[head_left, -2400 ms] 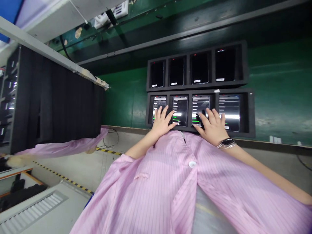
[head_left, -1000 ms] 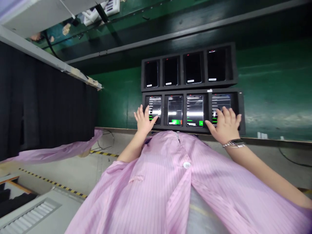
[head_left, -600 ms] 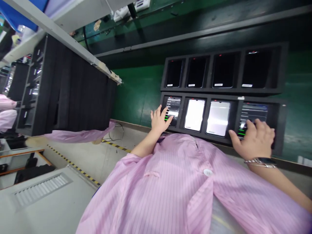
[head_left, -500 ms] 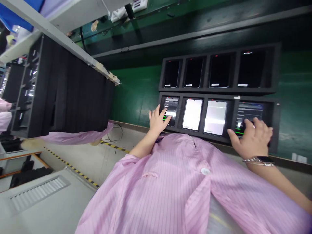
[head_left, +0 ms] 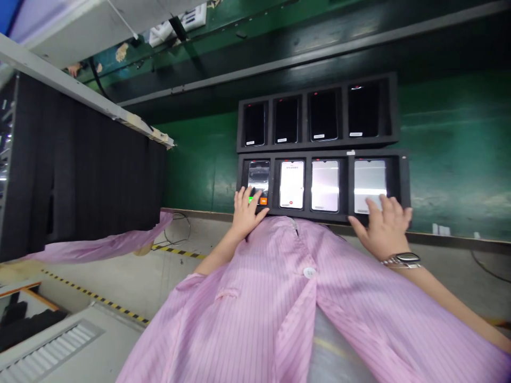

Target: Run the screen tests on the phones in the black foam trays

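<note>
Two black foam trays hold phones in slots, four per row. The upper tray (head_left: pixel 317 146) holds dark phones (head_left: pixel 323 116). In the lower tray (head_left: pixel 307 217), three phones show pale screens, and the leftmost phone (head_left: pixel 258 178) shows a dark screen with green and orange marks. My left hand (head_left: pixel 247 210) rests its spread fingertips at that phone's lower edge. My right hand (head_left: pixel 385 229), with a metal wristwatch (head_left: pixel 403 259), touches the lower part of the rightmost phone (head_left: pixel 369 183), fingers apart. Neither hand holds anything.
The trays stand against a green wall (head_left: pixel 451 159) above a ledge (head_left: pixel 399 236). A black curtain (head_left: pixel 80 159) hangs at left, with a pink cloth (head_left: pixel 104 251) and a wire coil (head_left: pixel 175 229) near it. Yellow-black tape (head_left: pixel 96 303) marks the floor.
My right hand has shifted from the third phone to the rightmost one. The lower row's screens have turned pale, and the leftmost phone's has turned dark. The view has swung back after tilting.
</note>
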A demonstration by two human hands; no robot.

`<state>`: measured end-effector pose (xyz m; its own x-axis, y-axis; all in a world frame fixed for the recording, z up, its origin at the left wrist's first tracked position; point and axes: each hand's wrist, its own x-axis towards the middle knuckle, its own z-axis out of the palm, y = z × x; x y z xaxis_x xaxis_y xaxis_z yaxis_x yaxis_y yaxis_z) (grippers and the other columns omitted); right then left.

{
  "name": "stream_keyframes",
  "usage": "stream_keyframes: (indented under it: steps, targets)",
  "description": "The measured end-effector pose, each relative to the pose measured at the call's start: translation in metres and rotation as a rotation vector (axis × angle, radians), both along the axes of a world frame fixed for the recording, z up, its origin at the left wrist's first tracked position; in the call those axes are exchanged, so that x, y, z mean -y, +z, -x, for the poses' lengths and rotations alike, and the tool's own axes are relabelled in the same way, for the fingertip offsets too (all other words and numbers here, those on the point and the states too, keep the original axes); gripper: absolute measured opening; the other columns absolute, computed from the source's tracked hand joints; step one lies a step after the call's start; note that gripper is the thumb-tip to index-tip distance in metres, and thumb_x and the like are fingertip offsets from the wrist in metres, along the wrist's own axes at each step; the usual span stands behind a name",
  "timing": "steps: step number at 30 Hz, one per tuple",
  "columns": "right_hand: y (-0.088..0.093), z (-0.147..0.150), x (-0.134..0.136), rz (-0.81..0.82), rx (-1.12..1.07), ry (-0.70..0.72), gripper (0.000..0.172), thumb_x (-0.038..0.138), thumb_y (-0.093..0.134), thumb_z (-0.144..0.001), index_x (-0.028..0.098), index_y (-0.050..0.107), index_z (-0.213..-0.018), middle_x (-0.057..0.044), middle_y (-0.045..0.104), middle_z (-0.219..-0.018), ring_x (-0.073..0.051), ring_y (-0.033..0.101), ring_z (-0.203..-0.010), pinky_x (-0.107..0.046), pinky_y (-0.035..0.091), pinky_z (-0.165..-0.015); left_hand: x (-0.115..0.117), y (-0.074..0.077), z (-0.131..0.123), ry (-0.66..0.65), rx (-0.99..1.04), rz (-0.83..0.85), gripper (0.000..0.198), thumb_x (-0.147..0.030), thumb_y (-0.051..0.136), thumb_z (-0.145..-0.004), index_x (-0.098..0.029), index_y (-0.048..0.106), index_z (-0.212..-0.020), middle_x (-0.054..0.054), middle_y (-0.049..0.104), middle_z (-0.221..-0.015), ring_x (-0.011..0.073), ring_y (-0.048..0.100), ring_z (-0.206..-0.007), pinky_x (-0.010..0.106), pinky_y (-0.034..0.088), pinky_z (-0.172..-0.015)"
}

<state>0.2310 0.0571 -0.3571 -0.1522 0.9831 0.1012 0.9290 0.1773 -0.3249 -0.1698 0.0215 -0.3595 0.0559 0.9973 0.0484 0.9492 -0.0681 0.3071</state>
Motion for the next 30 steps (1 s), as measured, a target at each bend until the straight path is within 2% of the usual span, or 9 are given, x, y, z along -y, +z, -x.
stream_keyframes:
  steps: [5, 8, 14, 20, 25, 30]
  targets:
    - [-0.013, 0.025, -0.007, -0.043, 0.017, 0.142, 0.065, 0.056, 0.047, -0.103, 0.012, 0.056, -0.151, -0.027, 0.047, -0.16, -0.045, 0.036, -0.153, -0.072, 0.022, -0.123, -0.031, 0.005, -0.033, -0.339, -0.01, 0.015, 0.056, -0.057, 0.064, -0.102, -0.028, 0.06, -0.15, 0.015, 0.042, -0.167, 0.0405, 0.03, -0.159, 0.069, 0.021, -0.131]
    - [-0.019, 0.033, -0.011, -0.071, 0.024, 0.168, 0.064, 0.053, 0.05, -0.103, 0.011, 0.055, -0.151, -0.026, 0.048, -0.16, -0.044, 0.037, -0.152, -0.07, 0.023, -0.124, -0.041, 0.003, -0.048, -0.462, 0.005, 0.022, 0.056, -0.058, 0.061, -0.103, -0.029, 0.06, -0.151, 0.013, 0.043, -0.167, 0.0394, 0.029, -0.159, 0.066, 0.025, -0.131]
    - [-0.021, 0.038, -0.009, -0.1, 0.047, 0.173, 0.065, 0.053, 0.048, -0.104, 0.008, 0.056, -0.15, -0.025, 0.05, -0.159, -0.04, 0.042, -0.151, -0.064, 0.023, -0.127, -0.043, -0.004, -0.06, -0.401, -0.016, -0.005, 0.065, -0.064, 0.061, -0.101, -0.023, 0.06, -0.152, 0.017, 0.042, -0.166, 0.0448, 0.031, -0.157, 0.07, 0.024, -0.129]
    - [-0.016, 0.039, -0.009, -0.039, 0.026, 0.188, 0.066, 0.048, 0.049, -0.103, 0.009, 0.05, -0.157, -0.023, 0.055, -0.155, -0.041, 0.04, -0.152, -0.069, 0.018, -0.126, -0.042, -0.007, -0.062, -0.365, -0.021, 0.021, 0.068, -0.064, 0.063, -0.1, -0.024, 0.056, -0.155, 0.016, 0.04, -0.168, 0.044, 0.027, -0.159, 0.071, 0.019, -0.13]
    - [-0.019, 0.039, -0.01, -0.06, 0.001, 0.201, 0.067, 0.045, 0.049, -0.103, 0.007, 0.047, -0.159, -0.024, 0.059, -0.151, -0.041, 0.043, -0.15, -0.068, 0.021, -0.126, -0.042, -0.005, -0.064, -0.359, -0.048, 0.045, 0.063, -0.063, 0.063, -0.101, -0.031, 0.057, -0.155, 0.013, 0.037, -0.17, 0.0434, 0.023, -0.16, 0.072, 0.016, -0.13]
    - [-0.023, 0.039, -0.01, -0.106, -0.007, 0.212, 0.064, 0.048, 0.049, -0.104, 0.009, 0.054, -0.155, -0.022, 0.063, -0.146, -0.041, 0.047, -0.147, -0.069, 0.022, -0.125, -0.045, -0.005, -0.069, -0.353, -0.051, 0.057, 0.059, -0.064, 0.065, -0.099, -0.036, 0.06, -0.152, 0.011, 0.035, -0.172, 0.0463, 0.021, -0.16, 0.077, 0.012, -0.128]
